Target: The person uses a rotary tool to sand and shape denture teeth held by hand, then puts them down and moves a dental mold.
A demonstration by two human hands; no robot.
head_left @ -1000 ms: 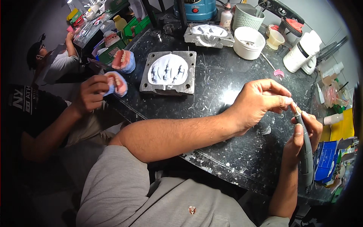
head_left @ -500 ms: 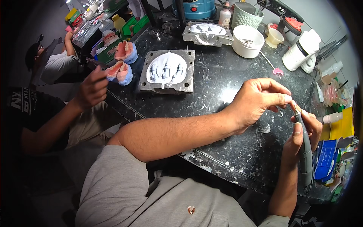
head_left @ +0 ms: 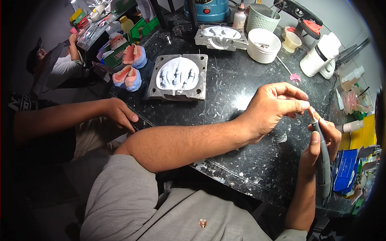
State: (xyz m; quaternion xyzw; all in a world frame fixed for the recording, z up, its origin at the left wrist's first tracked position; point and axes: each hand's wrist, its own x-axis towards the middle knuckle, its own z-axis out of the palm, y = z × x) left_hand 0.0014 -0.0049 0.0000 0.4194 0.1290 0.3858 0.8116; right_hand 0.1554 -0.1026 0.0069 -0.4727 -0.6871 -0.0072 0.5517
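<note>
My left hand (head_left: 273, 110) is raised over the right part of the dark worktop, thumb and fingertips closed in a pinch at the tip of a grey rotary handpiece (head_left: 324, 168); whatever small piece they grip is too small to make out. My right hand (head_left: 313, 149) wraps round the handpiece, which stands nearly upright near the right edge. Left of my hands lies a square metal flask (head_left: 201, 76) filled with white plaster, beside two pink-and-blue denture models (head_left: 132, 82). A second metal flask (head_left: 213, 44) sits farther back.
A white tub (head_left: 263, 52), white bottle (head_left: 317, 60), pink-tipped tool (head_left: 294, 77) and blue machine (head_left: 205, 10) stand behind. Trays and bottles crowd the right edge (head_left: 345, 168). A co-worker's hand (head_left: 120, 114) rests at the front-left table edge; another person (head_left: 64, 68) sits farther back left.
The co-worker's hand has set the denture model down beside the other one, let go and dropped to the table edge. My hands have barely moved.
</note>
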